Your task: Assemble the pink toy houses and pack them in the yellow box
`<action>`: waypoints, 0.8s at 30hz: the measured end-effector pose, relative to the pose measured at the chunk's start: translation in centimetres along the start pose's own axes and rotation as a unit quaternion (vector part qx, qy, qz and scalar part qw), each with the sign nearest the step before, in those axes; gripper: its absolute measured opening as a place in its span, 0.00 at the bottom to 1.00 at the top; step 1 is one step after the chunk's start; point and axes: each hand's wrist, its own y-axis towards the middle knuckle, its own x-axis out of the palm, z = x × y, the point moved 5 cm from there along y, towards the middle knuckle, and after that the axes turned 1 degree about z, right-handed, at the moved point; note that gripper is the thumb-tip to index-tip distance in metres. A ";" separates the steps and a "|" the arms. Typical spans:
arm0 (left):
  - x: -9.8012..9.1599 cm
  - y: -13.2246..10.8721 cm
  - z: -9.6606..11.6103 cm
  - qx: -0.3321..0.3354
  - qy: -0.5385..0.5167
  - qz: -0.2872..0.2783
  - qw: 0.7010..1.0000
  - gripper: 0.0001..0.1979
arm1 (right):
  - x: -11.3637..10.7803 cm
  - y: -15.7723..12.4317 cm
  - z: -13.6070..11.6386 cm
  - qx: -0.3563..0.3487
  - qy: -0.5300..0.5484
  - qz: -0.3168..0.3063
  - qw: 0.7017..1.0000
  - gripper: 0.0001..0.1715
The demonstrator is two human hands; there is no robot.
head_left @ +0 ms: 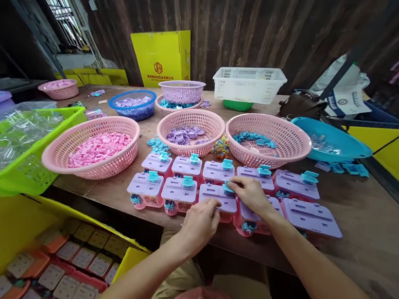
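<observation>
Two rows of small pink boxes with purple lids stand on the table before me. My right hand [251,194] pinches a teal clip [228,188] at the right end of a front-row box's lid [216,195]. At that same box's near left side, my left hand [200,222] has its fingers curled against the lid; its fingertips are partly hidden. Teal clips stand up from other lids, such as the neighbouring box [179,191]. The rightmost front box [311,215] shows slots in its lid and no raised clip. My right forearm covers part of the box beside it.
Pink baskets hold pink pieces [100,150], purple pieces [184,136] and teal pieces [255,138]. A green crate [28,164] of clear parts is at left, a blue bowl [349,142] at right. Below left, a yellow carton [126,264] borders stacked boxes.
</observation>
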 end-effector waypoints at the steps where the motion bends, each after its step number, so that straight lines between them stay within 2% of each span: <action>1: 0.3 -0.1 -0.2 0.003 0.017 -0.006 1.000 0.11 | 0.3 0.3 0.0 -0.007 -0.017 0.000 1.000 0.10; 5: 0.5 0.0 -0.6 -0.008 0.021 -0.025 0.999 0.12 | 0.9 0.6 -0.5 -0.049 -0.103 0.014 0.993 0.08; 9: -0.5 0.7 -0.6 -0.037 -0.024 -0.044 0.998 0.13 | 1.3 -0.1 -1.0 -0.097 -0.175 0.041 0.979 0.12; 14: -1.6 1.5 -0.4 -0.078 -0.089 -0.054 0.991 0.13 | 2.2 -1.4 -1.4 -0.138 -0.191 0.090 0.968 0.14; 17: -2.0 1.6 -0.3 -0.099 -0.188 -0.031 0.977 0.13 | 2.1 -1.3 -1.3 -0.133 -0.186 0.090 0.969 0.14; 19: -2.0 1.4 -0.2 -0.131 -0.314 -0.021 0.940 0.14 | 1.5 -1.3 -1.5 -0.139 -0.159 0.072 0.975 0.13; 22: -1.0 0.9 0.3 -0.208 -0.507 -0.033 0.836 0.17 | -0.5 -2.7 -2.7 -0.171 -0.077 0.113 0.976 0.10; 24: -0.1 0.9 1.0 -0.245 -0.579 -0.032 0.777 0.17 | -1.6 -4.5 -3.8 -0.207 -0.033 0.140 0.968 0.12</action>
